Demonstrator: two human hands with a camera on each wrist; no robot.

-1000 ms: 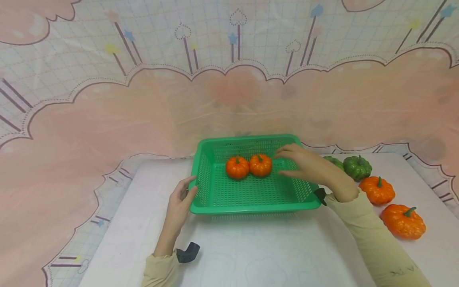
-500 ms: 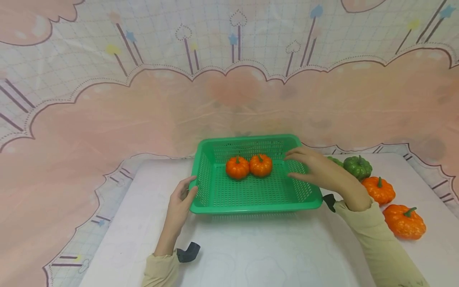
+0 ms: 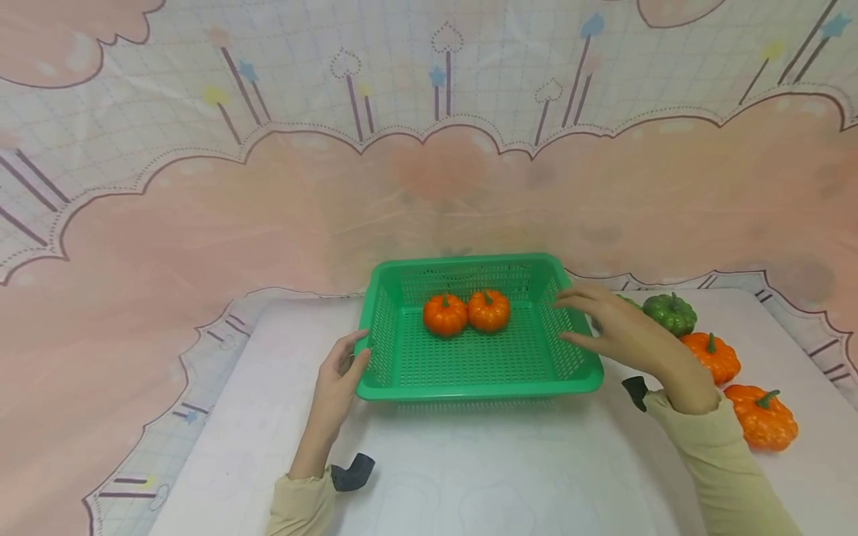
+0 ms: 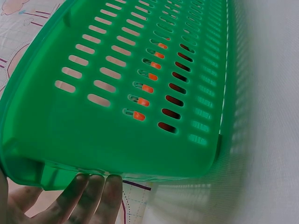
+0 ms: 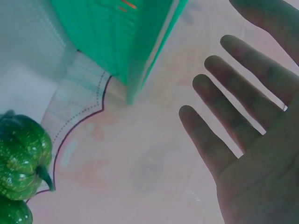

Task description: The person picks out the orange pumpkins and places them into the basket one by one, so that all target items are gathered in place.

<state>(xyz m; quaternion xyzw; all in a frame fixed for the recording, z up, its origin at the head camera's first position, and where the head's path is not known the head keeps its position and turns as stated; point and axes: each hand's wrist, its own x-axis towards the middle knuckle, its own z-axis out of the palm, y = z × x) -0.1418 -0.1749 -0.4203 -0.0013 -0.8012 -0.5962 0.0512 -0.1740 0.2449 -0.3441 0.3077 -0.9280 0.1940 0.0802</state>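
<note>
A green plastic basket (image 3: 479, 391) sits on the white table, with two small orange pumpkins (image 3: 445, 316) side by side inside. My left hand (image 3: 338, 372) holds the basket's left rim, thumb and fingers at its edge. In the left wrist view several fingertips (image 4: 112, 184) touch the basket's end wall. My right hand (image 3: 620, 327) holds nothing and hovers at the right rim, its fingers overlapping the rim in the head view. Spread, fairly straight fingers (image 5: 205, 135) show in the right wrist view, apart from the basket wall (image 5: 140, 60).
To the right of the basket lie a green pumpkin (image 3: 670, 313), another green one partly hidden behind my right hand, and two larger orange pumpkins (image 3: 764, 418). A patterned cloth (image 3: 302, 201) hangs behind the table (image 3: 429, 469).
My right hand has moved rightward, from over the basket's inside to its right rim, and now covers part of the pumpkins there. The left hand and basket have stayed put.
</note>
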